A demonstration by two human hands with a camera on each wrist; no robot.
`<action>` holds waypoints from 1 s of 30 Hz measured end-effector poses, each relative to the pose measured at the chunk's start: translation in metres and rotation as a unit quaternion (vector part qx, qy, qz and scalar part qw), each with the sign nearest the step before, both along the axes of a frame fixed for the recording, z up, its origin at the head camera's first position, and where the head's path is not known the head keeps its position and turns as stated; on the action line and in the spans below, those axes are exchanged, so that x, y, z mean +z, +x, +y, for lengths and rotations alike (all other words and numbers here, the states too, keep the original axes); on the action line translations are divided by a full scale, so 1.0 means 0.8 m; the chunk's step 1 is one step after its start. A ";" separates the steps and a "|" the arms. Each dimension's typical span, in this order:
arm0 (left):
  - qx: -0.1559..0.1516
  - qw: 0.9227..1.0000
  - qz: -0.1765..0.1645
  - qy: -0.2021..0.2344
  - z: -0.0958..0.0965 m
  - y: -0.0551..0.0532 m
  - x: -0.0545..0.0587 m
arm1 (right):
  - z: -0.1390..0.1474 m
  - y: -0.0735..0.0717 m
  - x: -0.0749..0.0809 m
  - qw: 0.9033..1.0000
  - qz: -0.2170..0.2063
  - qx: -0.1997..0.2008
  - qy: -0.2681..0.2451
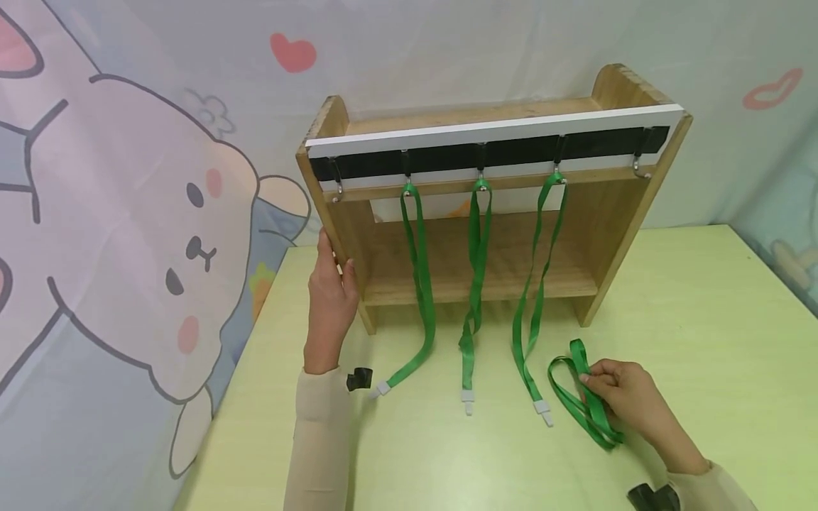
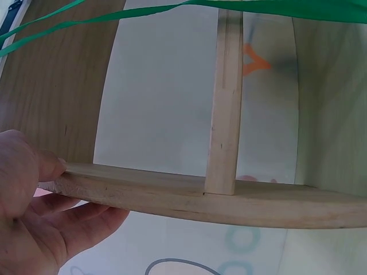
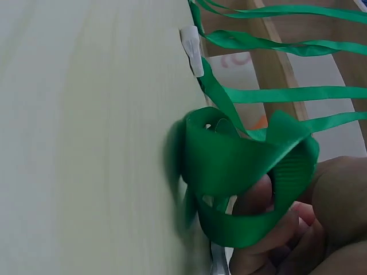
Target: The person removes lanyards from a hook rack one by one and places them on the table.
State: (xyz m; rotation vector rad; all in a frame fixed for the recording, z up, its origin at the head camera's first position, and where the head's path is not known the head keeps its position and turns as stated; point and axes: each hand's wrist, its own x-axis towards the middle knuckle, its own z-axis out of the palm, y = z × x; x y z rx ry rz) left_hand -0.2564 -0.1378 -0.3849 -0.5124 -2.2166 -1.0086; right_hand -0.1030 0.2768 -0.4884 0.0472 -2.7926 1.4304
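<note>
With left hand (image 1: 331, 305), grips the rack (image 1: 450, 259) by its side. With right hand (image 1: 633, 399), pinches a lanyard (image 1: 596, 410) (green, loosely looped).

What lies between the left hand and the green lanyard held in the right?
Three green lanyards hanging from metal hooks, as the head view shows.

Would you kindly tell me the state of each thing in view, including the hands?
Wooden shelf: upright
First hook, far left: bare
Fifth hook, far right: bare
Left green lanyard: hangs on the second hook
Middle green lanyard: hangs on the third hook
Right green lanyard: hangs on the fourth hook
Loose green lanyard: not hung up, gathered in loops
Left hand: grips the wooden shelf's side
Right hand: pinches the loose green lanyard
</note>
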 end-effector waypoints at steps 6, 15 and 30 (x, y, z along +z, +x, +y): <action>-0.002 1.000 0.001 0.001 0.000 0.000 0.000 | -0.002 -0.002 0.001 0.999 -0.016 0.007 0.037; -0.001 1.000 -0.002 -0.001 0.000 -0.002 0.001 | -0.001 0.001 0.007 0.995 -0.018 0.026 0.093; -0.002 1.000 0.001 -0.001 -0.001 -0.001 0.001 | 0.000 -0.007 0.060 0.993 0.012 0.007 0.118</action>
